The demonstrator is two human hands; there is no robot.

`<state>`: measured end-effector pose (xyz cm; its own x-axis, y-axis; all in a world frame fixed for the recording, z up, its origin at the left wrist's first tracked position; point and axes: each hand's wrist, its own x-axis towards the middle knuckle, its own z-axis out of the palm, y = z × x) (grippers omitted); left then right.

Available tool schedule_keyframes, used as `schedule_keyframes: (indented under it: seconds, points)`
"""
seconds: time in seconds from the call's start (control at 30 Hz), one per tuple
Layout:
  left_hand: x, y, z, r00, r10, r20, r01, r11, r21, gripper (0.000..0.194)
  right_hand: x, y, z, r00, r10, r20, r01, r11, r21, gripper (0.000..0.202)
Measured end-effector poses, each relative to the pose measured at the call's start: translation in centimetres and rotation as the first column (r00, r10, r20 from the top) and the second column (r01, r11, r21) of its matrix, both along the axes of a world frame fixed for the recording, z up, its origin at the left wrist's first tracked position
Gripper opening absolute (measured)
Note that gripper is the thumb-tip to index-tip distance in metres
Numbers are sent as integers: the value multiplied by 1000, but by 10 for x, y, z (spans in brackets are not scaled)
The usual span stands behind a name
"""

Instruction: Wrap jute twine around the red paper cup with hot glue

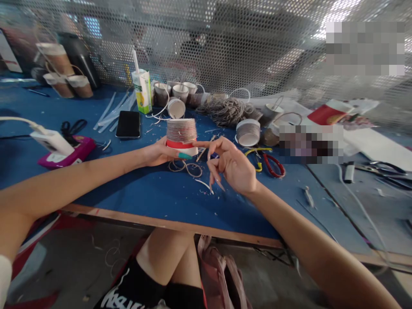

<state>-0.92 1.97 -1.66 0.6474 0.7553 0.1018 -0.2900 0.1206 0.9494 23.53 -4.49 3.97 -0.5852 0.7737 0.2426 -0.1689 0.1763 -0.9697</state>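
Observation:
My left hand (pixel 161 153) grips a small cup (pixel 182 131) wrapped in grey cord, with a red band and a white rim at its lower end. The thumb lies across the white part. On the right side of the cup, the index fingertip of my right hand (pixel 230 165) touches near the red band, and its other fingers are apart and bent, with nothing seen in them. A loop of thin cord (pixel 186 168) lies on the blue table (pixel 135 189) just below the cup.
Behind the cup are a drink carton (pixel 142 92), small cups (pixel 176 108) and a heap of grey cord (pixel 225 110). A phone (pixel 128 124) and a purple power strip (pixel 67 152) lie left. Red-handled scissors (pixel 274 166) and pliers (pixel 386 169) lie right.

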Motion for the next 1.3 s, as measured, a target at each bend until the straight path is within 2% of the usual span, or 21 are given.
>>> schedule_keyframes:
  seconds: [0.2, 0.4, 0.53, 0.6, 0.77, 0.87, 0.93, 1.03, 1.13, 1.23, 1.3]
  points:
    - [-2, -1, 6, 998, -68, 11, 68, 998, -15, 55, 2, 1, 0, 993, -102, -60, 99, 994, -45, 40]
    - [1, -4, 8, 994, -81, 75, 85, 995, -55, 54, 0, -1, -5, 997, -21, -69, 25, 998, 50, 42]
    - [2, -5, 7, 990, -103, 99, 109, 992, -64, 45, -3, -4, -6, 999, 23, -21, -22, 998, 57, 47]
    - [1, -4, 5, 986, -120, 113, 127, 990, -62, 45, -3, -4, -4, 999, -21, -27, 22, 999, 33, 46]
    - [-2, -1, 4, 983, -137, 124, 146, 987, -69, 56, 4, 5, -3, 969, -233, -79, 230, 972, -39, 47]
    - [-2, -2, 5, 987, -122, 101, 130, 989, -67, 60, 7, 12, -5, 931, -342, -127, 345, 939, -5, 51]
    - [-1, -4, 6, 992, -103, 76, 108, 992, -63, 62, 7, 12, -7, 913, -366, -183, 382, 922, 63, 52]
    - [2, -6, 7, 998, -51, 37, 53, 995, -80, 62, 4, 4, -9, 942, -279, -185, 317, 921, 224, 47]
    - [3, -7, 7, 1000, -13, 21, 15, 996, -86, 57, 1, -5, -9, 985, -167, 34, 140, 906, 400, 40]
    - [5, -9, 8, 1000, -7, 22, 9, 997, -77, 55, 0, -9, -6, 957, -80, 279, -75, 860, 505, 37]
    - [6, -9, 9, 999, -12, 33, 15, 997, -78, 54, 1, -9, -4, 944, -73, 323, -122, 830, 545, 38]
